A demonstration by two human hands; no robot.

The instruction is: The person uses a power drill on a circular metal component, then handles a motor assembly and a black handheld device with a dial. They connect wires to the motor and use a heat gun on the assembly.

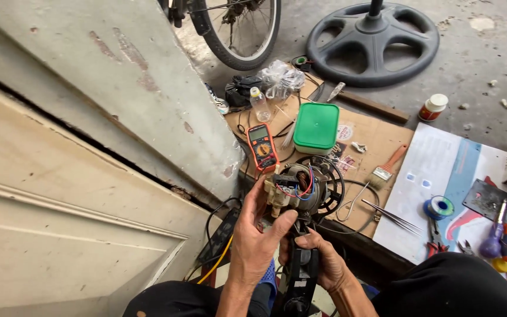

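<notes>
Though fan motor (pixel 300 186) hides fingertips, left hand (pixel 254 236) cups it, right hand (pixel 324 264) grips stem (pixel 301 267).

cardboard sheet (pixel 377 138) on floor | on it: multimeter (pixel 262 147), green box (pixel 316 126), paintbrush (pixel 387 167), tweezers (pixel 391 214)

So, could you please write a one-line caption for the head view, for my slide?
Left hand and right hand hold an opened fan motor above a cardboard sheet with a multimeter.

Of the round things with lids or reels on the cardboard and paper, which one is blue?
The blue reel on the white paper, right of the tweezers. The small bottle is clear and the jar on the floor has a white lid.
</notes>
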